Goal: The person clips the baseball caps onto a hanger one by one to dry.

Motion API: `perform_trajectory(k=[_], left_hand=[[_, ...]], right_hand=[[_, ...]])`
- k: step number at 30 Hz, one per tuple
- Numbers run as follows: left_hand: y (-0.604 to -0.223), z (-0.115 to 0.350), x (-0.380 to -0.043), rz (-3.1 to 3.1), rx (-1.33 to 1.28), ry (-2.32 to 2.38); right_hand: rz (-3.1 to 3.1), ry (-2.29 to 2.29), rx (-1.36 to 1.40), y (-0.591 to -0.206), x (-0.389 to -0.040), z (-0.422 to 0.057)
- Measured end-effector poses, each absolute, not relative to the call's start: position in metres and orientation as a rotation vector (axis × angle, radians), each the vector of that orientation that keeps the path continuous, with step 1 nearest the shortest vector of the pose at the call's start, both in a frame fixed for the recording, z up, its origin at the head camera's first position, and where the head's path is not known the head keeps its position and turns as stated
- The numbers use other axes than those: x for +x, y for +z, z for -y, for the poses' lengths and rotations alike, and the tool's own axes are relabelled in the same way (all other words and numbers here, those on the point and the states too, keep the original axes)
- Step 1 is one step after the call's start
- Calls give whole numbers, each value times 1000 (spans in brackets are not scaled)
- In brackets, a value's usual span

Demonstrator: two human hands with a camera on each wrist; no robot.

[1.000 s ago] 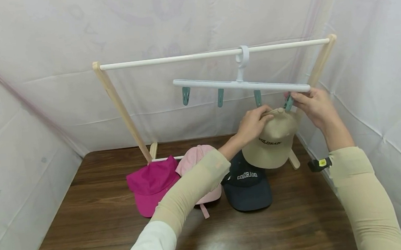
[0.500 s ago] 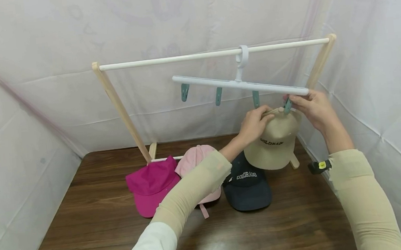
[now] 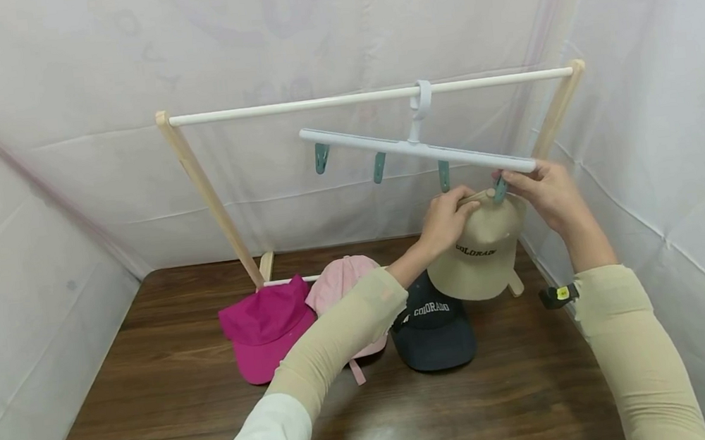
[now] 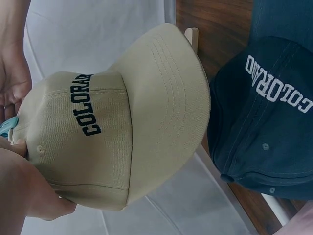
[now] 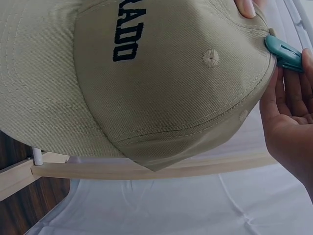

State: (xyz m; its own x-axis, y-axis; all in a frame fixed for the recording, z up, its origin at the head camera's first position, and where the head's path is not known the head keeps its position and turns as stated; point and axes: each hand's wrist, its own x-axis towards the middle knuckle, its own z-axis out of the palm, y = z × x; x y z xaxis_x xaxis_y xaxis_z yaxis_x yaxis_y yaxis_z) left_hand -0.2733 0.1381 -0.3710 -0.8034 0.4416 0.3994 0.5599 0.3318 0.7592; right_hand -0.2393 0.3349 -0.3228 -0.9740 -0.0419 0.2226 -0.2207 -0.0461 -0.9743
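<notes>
A beige baseball cap [image 3: 485, 239] with dark COLORADO lettering hangs brim down below the right end of a pale blue clip hanger [image 3: 418, 148]. My left hand [image 3: 444, 219] pinches the top of its crown. My right hand [image 3: 550, 194] pinches the teal clip [image 5: 283, 53] at the hanger's right end. In the right wrist view the clip's tip sits on the cap's crown edge. The hanger's hook goes over a white rod [image 3: 290, 105], and its bar tilts down to the right. Other teal clips [image 3: 379, 168] on the bar hold nothing.
On the dark wooden table [image 3: 154, 409] lie a magenta cap [image 3: 270, 327], a pink cap [image 3: 339, 281] partly behind my left forearm, and a navy COLORADO cap [image 3: 433, 325]. Wooden posts [image 3: 210, 198] support the rod. White cloth walls [image 3: 99, 166] surround the table.
The hanger's right end has dropped a little and its left end has risen, with my right hand and the clip moving down slightly. My left hand keeps its grip on the beige cap.
</notes>
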Motion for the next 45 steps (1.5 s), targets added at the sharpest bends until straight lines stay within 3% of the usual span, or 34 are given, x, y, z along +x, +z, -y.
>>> perform_trajectory(k=[45], left_hand=[[-379, -132, -278, 2523, -1006, -1449]], right_hand=[[2282, 1862, 274, -331, -240, -331]])
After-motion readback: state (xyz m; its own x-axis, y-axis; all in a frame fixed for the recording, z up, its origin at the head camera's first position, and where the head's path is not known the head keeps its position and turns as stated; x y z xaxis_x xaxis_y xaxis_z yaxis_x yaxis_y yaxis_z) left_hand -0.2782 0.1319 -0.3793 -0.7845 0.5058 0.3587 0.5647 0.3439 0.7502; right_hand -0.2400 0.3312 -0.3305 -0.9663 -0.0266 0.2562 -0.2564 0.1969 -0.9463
